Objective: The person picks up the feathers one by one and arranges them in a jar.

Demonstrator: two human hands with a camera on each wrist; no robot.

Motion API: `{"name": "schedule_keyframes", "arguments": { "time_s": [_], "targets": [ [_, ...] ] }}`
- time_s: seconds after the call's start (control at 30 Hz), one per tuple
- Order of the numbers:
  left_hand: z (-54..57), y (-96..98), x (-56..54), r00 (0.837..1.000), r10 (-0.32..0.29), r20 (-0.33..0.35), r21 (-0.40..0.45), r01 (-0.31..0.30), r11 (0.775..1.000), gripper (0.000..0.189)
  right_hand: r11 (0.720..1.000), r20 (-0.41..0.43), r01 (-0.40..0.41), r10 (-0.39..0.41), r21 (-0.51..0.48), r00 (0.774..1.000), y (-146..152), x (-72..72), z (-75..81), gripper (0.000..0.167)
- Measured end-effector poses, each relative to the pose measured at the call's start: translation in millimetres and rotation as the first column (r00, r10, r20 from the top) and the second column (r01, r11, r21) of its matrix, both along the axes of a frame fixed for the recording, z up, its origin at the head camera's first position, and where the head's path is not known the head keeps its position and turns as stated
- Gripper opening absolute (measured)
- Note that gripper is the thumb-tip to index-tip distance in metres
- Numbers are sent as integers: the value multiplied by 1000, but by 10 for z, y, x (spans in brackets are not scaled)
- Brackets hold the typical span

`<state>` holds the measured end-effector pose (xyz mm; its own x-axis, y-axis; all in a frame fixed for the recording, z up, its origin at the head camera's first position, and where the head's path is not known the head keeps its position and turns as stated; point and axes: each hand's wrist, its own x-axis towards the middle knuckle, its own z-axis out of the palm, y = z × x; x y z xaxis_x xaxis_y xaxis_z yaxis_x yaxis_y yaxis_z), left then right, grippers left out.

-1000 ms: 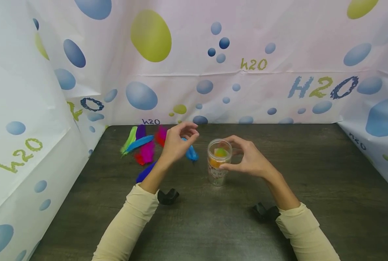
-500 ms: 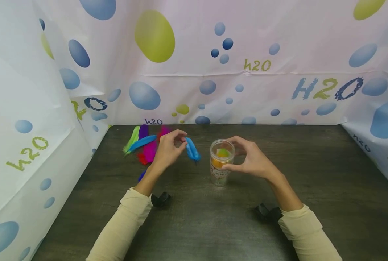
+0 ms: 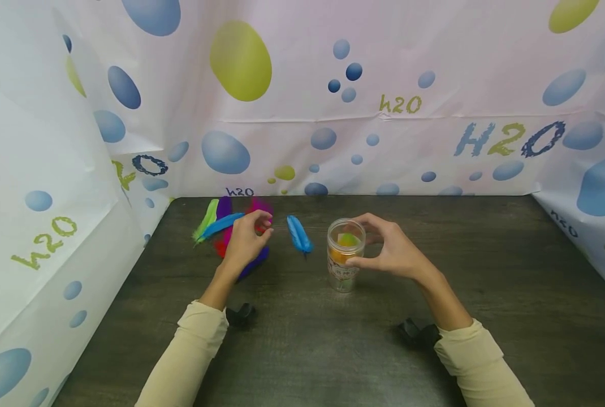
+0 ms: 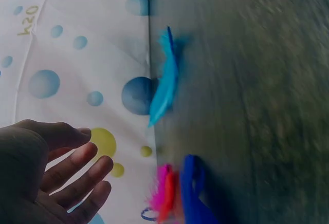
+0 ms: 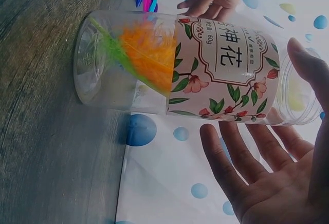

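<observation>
A clear jar [image 3: 341, 277] with a floral paper label stands upright and lidless on the dark table. Orange and green feathers [image 5: 146, 52] show through its wall in the right wrist view. My right hand [image 3: 398, 253] holds the jar near its top, thumb on the near side and fingers reaching round the back. With relaxed, slightly bent fingers and nothing in them, my left hand [image 3: 245, 243] hovers over the loose feathers. Beneath and beside it are a dark blue feather [image 3: 256, 262] and a red feather [image 3: 221, 247]. A bright blue feather [image 3: 299, 234] lies between hand and jar.
Left of my left hand lie a light green feather [image 3: 208, 219], a purple feather [image 3: 224, 207] and another bright blue feather [image 3: 220, 225]. Behind the table [image 3: 485, 271] hangs a white sheet [image 3: 292, 68] printed with bubbles. Dark wrist mounts [image 3: 240, 315] sit under the forearms.
My left hand has moved left and lower, away from the single bright blue feather, which stays on the table. My right hand keeps its hold on the jar, in the same place.
</observation>
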<state>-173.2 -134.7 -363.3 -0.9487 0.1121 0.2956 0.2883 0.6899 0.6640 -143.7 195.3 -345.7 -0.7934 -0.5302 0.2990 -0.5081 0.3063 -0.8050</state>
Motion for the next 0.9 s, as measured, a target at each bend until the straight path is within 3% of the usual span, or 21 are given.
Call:
{"name": "schedule_keyframes", "arguments": {
  "time_s": [0.1, 0.23, 0.37, 0.63, 0.9],
  "targets": [
    [-26, -36, 8, 1000, 9, 24, -34, -8, 999, 26, 1000, 5, 2, -2, 2, 1000, 1, 5, -3, 63],
    [-63, -76, 19, 994, 24, 108, -117, -11, 993, 29, 1000, 8, 0, 0, -3, 1000, 4, 1, -3, 63],
    [-123, -113, 29, 984, 19, 176, -203, 17, 979, 32, 1000, 11, 3, -3, -5, 1000, -2, -4, 0, 63],
    [-163, -166, 64, 978, 40, 205, -343, 34, 939, 40, 1000, 6, 5, -5, -2, 1000, -3, -9, -2, 63],
    [-184, -221, 94, 971, 33, 236, -416, 70, 906, 43, 1000, 1, 0, 0, -2, 1000, -3, -5, -7, 62]
  ]
}}
